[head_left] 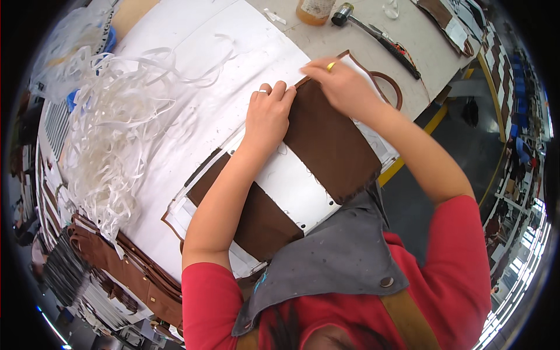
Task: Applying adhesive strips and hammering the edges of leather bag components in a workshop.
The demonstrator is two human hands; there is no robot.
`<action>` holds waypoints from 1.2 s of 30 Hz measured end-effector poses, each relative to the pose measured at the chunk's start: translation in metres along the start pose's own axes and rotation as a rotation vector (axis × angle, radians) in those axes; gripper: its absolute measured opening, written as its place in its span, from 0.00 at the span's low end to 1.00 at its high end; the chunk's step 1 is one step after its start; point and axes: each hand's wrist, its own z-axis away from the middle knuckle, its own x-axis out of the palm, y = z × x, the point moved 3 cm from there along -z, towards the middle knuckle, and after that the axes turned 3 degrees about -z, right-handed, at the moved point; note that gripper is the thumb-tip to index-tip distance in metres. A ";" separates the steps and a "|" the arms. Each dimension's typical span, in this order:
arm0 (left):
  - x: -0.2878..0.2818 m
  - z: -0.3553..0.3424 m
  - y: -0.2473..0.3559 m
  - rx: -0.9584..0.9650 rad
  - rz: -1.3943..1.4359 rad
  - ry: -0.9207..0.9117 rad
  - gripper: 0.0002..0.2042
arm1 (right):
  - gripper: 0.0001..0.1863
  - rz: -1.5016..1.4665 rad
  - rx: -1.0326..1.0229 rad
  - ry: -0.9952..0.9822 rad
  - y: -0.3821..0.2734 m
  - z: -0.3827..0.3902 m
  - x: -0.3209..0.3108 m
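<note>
A flat panel lies tilted in front of me, its white middle (294, 184) set between two brown fabric sections. My left hand (268, 114) rests on its far edge, fingers curled over the border of the right brown fabric section (335, 143). A ring shows on that hand. Just right of it, my right hand (338, 84) is closed in a pinch at the same edge, slightly blurred; what its fingertips hold is hidden. Under my left forearm lies the other brown fabric section (265, 224). A brown looped strap (391, 84) sticks out beyond the panel's right side.
White sheeting (233, 29) covers much of the table. A heap of tangled white strips (111, 146) spreads at left. A hammer (382, 41) and an amber jar (315, 11) stand or lie at the back. Brown leather pieces (140, 280) are stacked lower left.
</note>
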 end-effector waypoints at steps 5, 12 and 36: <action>-0.010 0.010 -0.017 -0.232 0.394 0.059 0.13 | 0.17 -0.340 0.144 -0.059 -0.016 0.013 0.013; -0.011 0.020 -0.010 -0.054 0.116 0.045 0.17 | 0.16 -0.055 -0.043 -0.055 -0.034 0.008 0.015; -0.021 0.045 -0.020 -0.145 0.122 0.154 0.11 | 0.14 -0.141 -0.147 -0.081 -0.055 -0.006 0.034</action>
